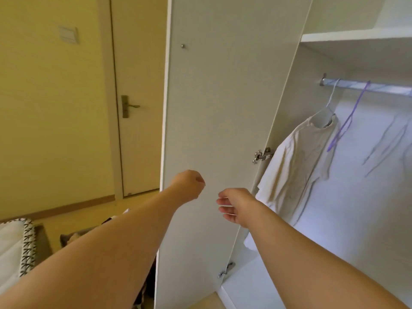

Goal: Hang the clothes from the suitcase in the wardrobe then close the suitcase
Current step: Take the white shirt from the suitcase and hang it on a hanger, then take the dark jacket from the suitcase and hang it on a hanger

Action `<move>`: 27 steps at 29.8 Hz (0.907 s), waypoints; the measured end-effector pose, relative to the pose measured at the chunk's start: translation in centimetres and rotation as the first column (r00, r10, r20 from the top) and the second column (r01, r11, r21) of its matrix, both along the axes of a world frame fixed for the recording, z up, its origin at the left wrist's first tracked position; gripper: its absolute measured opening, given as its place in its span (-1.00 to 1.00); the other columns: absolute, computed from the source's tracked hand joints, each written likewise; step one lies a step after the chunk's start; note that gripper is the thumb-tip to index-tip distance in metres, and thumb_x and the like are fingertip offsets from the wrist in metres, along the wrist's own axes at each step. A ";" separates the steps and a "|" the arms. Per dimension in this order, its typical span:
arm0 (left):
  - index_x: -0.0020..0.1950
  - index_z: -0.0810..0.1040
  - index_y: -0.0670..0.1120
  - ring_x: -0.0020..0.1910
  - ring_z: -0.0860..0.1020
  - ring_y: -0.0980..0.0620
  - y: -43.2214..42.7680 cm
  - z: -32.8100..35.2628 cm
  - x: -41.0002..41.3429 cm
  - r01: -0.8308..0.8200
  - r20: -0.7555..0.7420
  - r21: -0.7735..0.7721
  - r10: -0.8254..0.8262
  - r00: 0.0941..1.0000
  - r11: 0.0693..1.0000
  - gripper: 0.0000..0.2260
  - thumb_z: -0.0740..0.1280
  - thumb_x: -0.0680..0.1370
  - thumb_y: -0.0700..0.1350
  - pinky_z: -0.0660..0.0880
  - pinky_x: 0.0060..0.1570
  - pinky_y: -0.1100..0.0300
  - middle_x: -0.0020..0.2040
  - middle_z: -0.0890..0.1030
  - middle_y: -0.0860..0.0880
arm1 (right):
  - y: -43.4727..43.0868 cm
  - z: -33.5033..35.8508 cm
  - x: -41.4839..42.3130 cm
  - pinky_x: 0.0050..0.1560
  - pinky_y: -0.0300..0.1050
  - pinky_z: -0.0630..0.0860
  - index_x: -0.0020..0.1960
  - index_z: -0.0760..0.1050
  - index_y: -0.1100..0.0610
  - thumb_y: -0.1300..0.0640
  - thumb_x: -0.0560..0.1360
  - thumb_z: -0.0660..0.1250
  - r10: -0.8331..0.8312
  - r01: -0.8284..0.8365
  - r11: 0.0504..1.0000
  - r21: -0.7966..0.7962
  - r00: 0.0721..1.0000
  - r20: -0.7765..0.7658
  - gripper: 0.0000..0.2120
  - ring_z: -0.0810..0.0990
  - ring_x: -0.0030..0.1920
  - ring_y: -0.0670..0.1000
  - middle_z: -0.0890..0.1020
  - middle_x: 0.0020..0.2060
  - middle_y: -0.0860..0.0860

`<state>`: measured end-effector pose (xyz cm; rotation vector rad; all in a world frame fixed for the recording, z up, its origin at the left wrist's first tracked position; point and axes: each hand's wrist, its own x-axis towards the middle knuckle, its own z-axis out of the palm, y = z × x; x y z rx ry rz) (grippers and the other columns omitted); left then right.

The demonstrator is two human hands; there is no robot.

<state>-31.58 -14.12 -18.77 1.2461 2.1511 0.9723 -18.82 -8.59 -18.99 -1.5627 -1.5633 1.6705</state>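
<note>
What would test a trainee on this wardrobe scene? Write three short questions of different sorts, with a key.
1. True or false: the purple hanger carries a garment.
2. The white T-shirt hangs from: A) the rail, B) the door knob, C) the top shelf.
3. Fill in: the wardrobe door stands ____.
Key: 1 false; 2 A; 3 open.

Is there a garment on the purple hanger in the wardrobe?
No, the purple hanger hangs bare on the rail, beside the cream shirt.
</note>
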 end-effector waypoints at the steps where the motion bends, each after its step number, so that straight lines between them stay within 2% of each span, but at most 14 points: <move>1: 0.10 0.56 -0.14 -0.03 0.62 -0.06 -0.3 -0.3 -0.2 0.005 0.003 -0.008 -0.005 1.000 1.000 -0.81 0.19 0.58 -0.16 0.55 -0.06 0.13 -0.01 0.64 -0.13 | -0.4 -0.2 -0.3 -0.25 -0.16 0.43 0.00 0.47 0.17 0.21 0.53 0.21 0.027 -0.027 1.000 -0.008 1.000 0.012 -0.90 0.50 -0.27 -0.01 0.57 -0.26 0.02; 4: 0.09 0.54 -0.12 -0.20 0.58 0.05 -3.5 -1.2 -3.2 -0.049 0.049 -0.037 0.051 0.997 0.998 -0.84 0.21 0.59 -0.15 0.48 -0.32 0.30 -0.06 0.62 -0.08 | -2.7 -1.2 -4.0 -0.26 -0.17 0.43 -0.09 0.49 0.15 0.20 0.53 0.22 0.151 -0.149 0.988 -0.042 0.988 0.042 -0.92 0.51 -0.27 -0.01 0.58 -0.26 0.02; 6: 0.07 0.55 -0.10 -0.25 0.55 0.08 -5.8 -2.1 -6.2 -0.133 0.057 -0.047 0.136 0.989 0.990 -0.85 0.21 0.59 -0.14 0.42 -0.40 0.34 -0.12 0.59 -0.03 | -4.5 -2.1 -7.6 -0.28 -0.18 0.42 -0.13 0.48 0.14 0.20 0.52 0.22 0.249 -0.245 0.967 -0.065 0.967 0.047 -0.91 0.51 -0.30 -0.02 0.58 -0.27 0.02; 14: 0.03 0.54 -0.07 -0.16 0.55 0.02 -11.1 -6.1 -19.7 -0.336 0.041 -0.120 0.343 0.939 0.934 -0.86 0.19 0.59 -0.13 0.47 -0.21 0.24 -0.11 0.59 -0.03 | -8.3 -5.6 -22.5 -0.29 -0.20 0.45 -0.09 0.51 0.15 0.18 0.53 0.23 0.442 -0.433 0.895 -0.104 0.893 0.085 -0.91 0.52 -0.31 -0.04 0.60 -0.27 0.00; 18: -0.04 0.53 -0.03 -0.17 0.57 0.03 -10.7 -8.2 -25.9 -0.363 0.073 -0.139 0.375 0.924 0.921 -0.87 0.19 0.59 -0.12 0.44 -0.27 0.26 -0.12 0.62 -0.04 | -7.4 -7.6 -28.3 -0.29 -0.20 0.44 -0.13 0.49 0.13 0.18 0.54 0.22 0.445 -0.434 0.894 -0.116 0.890 0.102 -0.89 0.50 -0.33 -0.05 0.59 -0.28 -0.01; 19: -0.02 0.53 -0.04 -0.16 0.57 0.03 -10.6 -8.2 -26.2 -0.368 0.084 -0.141 0.382 0.920 0.919 -0.87 0.19 0.59 -0.12 0.44 -0.27 0.26 -0.12 0.61 -0.04 | -7.0 -7.7 -28.6 -0.30 -0.21 0.44 -0.10 0.49 0.13 0.18 0.54 0.21 0.432 -0.422 0.900 -0.107 0.895 0.111 -0.90 0.50 -0.33 -0.05 0.58 -0.27 -0.01; 20: 0.00 0.54 -0.05 -0.16 0.57 0.03 -9.6 -9.9 -31.1 -0.369 0.102 -0.160 0.387 0.916 0.916 -0.86 0.19 0.59 -0.12 0.43 -0.27 0.26 -0.12 0.61 -0.04 | -6.1 -9.7 -33.6 -0.31 -0.21 0.44 -0.07 0.49 0.14 0.18 0.55 0.21 0.436 -0.418 0.897 -0.144 0.890 0.131 -0.90 0.50 -0.32 -0.05 0.58 -0.27 -0.01; 24: 0.05 0.56 -0.10 -0.17 0.55 0.01 -8.2 -12.3 -38.0 -0.342 0.109 -0.220 0.372 0.922 0.913 -0.82 0.18 0.59 -0.15 0.44 -0.22 0.24 -0.11 0.60 -0.05 | -3.9 -12.0 -40.3 -0.29 -0.21 0.43 0.00 0.49 0.16 0.17 0.56 0.21 0.399 -0.367 0.910 -0.190 0.901 0.169 -0.89 0.48 -0.32 -0.05 0.56 -0.26 -0.01; 27: 0.08 0.56 -0.09 -0.23 0.50 0.04 -6.8 -14.6 -43.1 -0.330 0.108 -0.261 0.367 0.924 0.907 -0.80 0.15 0.59 -0.16 0.39 -0.35 0.28 -0.09 0.58 -0.05 | -2.5 -13.7 -44.5 -0.30 -0.21 0.40 0.01 0.48 0.17 0.18 0.57 0.20 0.359 -0.315 0.918 -0.239 0.918 0.168 -0.89 0.45 -0.34 -0.05 0.53 -0.28 0.00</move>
